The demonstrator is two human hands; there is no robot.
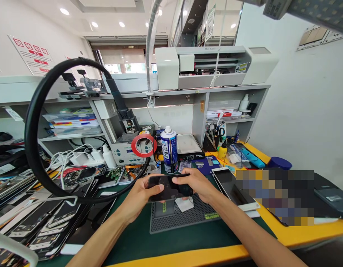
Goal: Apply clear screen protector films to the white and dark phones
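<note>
A dark smartphone [169,188] is held sideways between both of my hands, above a grey perforated work mat [171,218]. My left hand [145,190] grips its left end, thumb lying on the screen. At the right end, my right hand [195,183] is closed round it with the thumb on the glass as well. The fingers behind the phone are mostly hidden. Just below the phone, a white wipe or paper piece [185,204] lies on the mat. Behind it stands a blue spray can [169,150] with a white cap.
Phone parts and screens [54,226] are piled at the left. A thick black hose [35,104] loops over them from a hot-air station [127,152]. To the right lies a white tablet [235,189]; a tool holder [211,141] and yellow bottle [222,152] stand further back.
</note>
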